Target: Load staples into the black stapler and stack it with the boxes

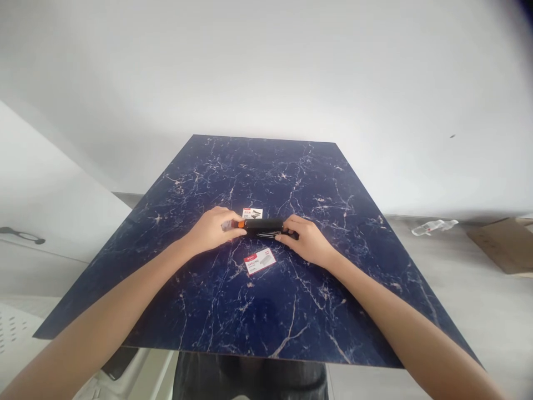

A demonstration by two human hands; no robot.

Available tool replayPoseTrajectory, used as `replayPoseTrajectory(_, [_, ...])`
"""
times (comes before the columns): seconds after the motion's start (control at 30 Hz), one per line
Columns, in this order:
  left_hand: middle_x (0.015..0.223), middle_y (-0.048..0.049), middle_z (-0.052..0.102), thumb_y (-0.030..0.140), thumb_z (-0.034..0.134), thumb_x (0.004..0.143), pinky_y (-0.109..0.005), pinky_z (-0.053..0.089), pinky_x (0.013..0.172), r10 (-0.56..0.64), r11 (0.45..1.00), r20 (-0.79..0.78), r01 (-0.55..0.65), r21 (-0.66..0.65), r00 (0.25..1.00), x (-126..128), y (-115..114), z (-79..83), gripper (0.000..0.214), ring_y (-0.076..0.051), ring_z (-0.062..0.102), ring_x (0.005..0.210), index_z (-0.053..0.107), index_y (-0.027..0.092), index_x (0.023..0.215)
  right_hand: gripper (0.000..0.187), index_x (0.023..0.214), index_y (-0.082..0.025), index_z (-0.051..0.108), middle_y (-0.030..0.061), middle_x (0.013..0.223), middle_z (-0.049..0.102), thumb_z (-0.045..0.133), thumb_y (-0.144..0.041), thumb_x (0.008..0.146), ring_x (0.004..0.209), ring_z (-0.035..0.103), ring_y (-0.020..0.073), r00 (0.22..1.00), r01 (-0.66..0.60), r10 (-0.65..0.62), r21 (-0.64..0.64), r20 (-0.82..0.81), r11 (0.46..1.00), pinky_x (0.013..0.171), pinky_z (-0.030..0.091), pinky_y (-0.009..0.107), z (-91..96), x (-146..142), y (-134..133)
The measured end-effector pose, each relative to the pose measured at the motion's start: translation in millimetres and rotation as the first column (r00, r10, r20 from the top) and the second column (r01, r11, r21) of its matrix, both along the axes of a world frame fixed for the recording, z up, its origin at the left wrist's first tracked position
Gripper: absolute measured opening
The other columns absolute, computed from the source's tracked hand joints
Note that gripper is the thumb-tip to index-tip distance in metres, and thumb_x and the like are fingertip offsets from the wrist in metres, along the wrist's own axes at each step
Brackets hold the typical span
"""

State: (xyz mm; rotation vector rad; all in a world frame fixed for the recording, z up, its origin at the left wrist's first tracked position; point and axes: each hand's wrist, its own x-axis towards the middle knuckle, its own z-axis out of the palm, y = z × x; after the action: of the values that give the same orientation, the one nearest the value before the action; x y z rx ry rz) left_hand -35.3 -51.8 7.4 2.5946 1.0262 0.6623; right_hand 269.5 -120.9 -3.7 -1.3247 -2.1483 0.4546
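Observation:
A black stapler (264, 225) with an orange part at its left end lies crosswise between my two hands, over the middle of the table. My left hand (214, 229) is closed on the left end, thumb and fingers at the orange part. Something small and see-through shows beside those fingers, too unclear to name. My right hand (306, 236) pinches the right end. Just behind the stapler is a white and red card (252, 213) with a dark picture, partly hidden. Nearer to me, a small white and red staple box (260, 261) lies at a slant.
The dark blue marbled table (266, 172) reaches back to a white wall (266, 66). A clear bottle (433, 226) and a cardboard box (502, 244) are on the floor at the right. To the left stands a white cabinet with a dark handle (23, 235).

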Motion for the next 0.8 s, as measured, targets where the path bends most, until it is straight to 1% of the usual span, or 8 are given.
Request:
replayPoseTrajectory(0.1, [0.099,-0.0055,0.075,0.052,0.069,0.091,-0.041,0.05,0.087,-0.001,0.999,-0.008,0.001,0.046,1.0,-2.7,3.0,1.4,0.03,-0.026,0.067,0.096,0.072,0.023,0.099,0.017,0.088,-0.021,0.072,0.0047,0.092,0.068,0.061,-0.031,0.097,0.078,0.064,0.0175,0.999,0.04,-0.039,-0.007,0.034,0.999,0.075,0.051,0.032,12.6,20.7,3.2])
replayPoseTrajectory(0.2, [0.099,-0.0055,0.075,0.053,0.069,0.09,-0.041,0.052,0.086,0.031,0.999,-0.011,-0.031,0.037,0.999,-5.1,5.7,0.5,0.032,-0.026,0.067,0.094,0.073,0.023,0.099,0.02,0.091,-0.022,0.073,0.0063,0.097,0.071,0.059,-0.035,0.097,0.084,0.066,0.0207,0.992,0.119,-0.12,0.008,0.046,0.993,0.077,0.053,0.036,21.3,35.1,5.2])
replayPoseTrajectory(0.27, [0.1,-0.0058,0.076,0.054,0.068,0.09,-0.041,0.053,0.085,0.039,0.999,0.01,-0.04,0.021,0.999,-5.2,6.7,-1.1,0.033,-0.025,0.069,0.093,0.075,0.023,0.101,0.019,0.101,-0.023,0.073,0.0072,0.104,0.072,0.061,-0.037,0.097,0.094,0.066,0.0236,0.992,0.124,-0.125,0.032,0.026,0.992,0.084,0.054,0.039,18.5,30.1,3.9])
replayPoseTrajectory(0.33, [0.104,-0.0063,0.077,0.052,0.068,0.092,-0.041,0.055,0.087,0.007,1.0,0.058,-0.008,0.023,0.998,-4.0,6.9,-2.5,0.032,-0.024,0.07,0.095,0.076,0.023,0.104,0.021,0.109,-0.023,0.071,0.008,0.11,0.071,0.063,-0.037,0.096,0.101,0.065,0.0252,0.995,0.092,-0.093,0.053,0.022,0.994,0.091,0.053,0.041,9.5,15.6,1.0])
replayPoseTrajectory(0.43, [0.11,-0.006,0.078,0.045,0.067,0.095,-0.041,0.056,0.092,-0.097,0.995,0.107,0.095,0.02,0.99,-1.5,6.6,-3.0,0.027,-0.024,0.07,0.101,0.078,0.025,0.11,0.018,0.098,-0.02,0.07,0.0093,0.103,0.071,0.065,-0.037,0.096,0.096,0.064,0.0249,0.994,0.084,-0.088,0.061,0.064,0.995,0.086,0.053,0.038,-5.3,-6.8,-1.8])
replayPoseTrajectory(0.53, [0.114,-0.0048,0.077,0.041,0.066,0.096,-0.043,0.056,0.094,-0.145,0.989,0.089,0.145,0.007,0.985,0.4,5.8,-2.1,0.025,-0.024,0.07,0.104,0.077,0.028,0.115,0.021,0.089,-0.019,0.069,0.0081,0.095,0.07,0.066,-0.039,0.097,0.089,0.063,0.023,0.992,0.091,-0.096,0.064,0.078,0.994,0.079,0.051,0.034,-10.1,-12.9,-0.6])
replayPoseTrajectory(0.7, [0.111,-0.0064,0.078,0.04,0.067,0.096,-0.045,0.053,0.094,-0.119,0.991,0.047,0.115,0.068,0.992,-1.4,4.9,-1.1,0.025,-0.025,0.069,0.101,0.077,0.026,0.114,0.019,0.096,-0.02,0.072,0.0063,0.1,0.073,0.064,-0.037,0.098,0.089,0.066,0.0212,0.996,0.011,-0.014,0.03,0.089,0.999,0.081,0.051,0.034,1.7,7.9,3.0])
replayPoseTrajectory(0.8, [0.109,-0.0071,0.076,0.044,0.067,0.094,-0.041,0.054,0.089,-0.035,0.998,-0.002,0.035,0.045,0.999,-8.1,7.1,1.3,0.031,-0.025,0.068,0.099,0.075,0.026,0.118,0.017,0.103,-0.025,0.074,0.0034,0.104,0.074,0.063,-0.036,0.097,0.092,0.068,0.0202,0.993,0.0,0.003,-0.028,0.119,1.0,0.084,0.052,0.033,10.6,27.0,5.5])
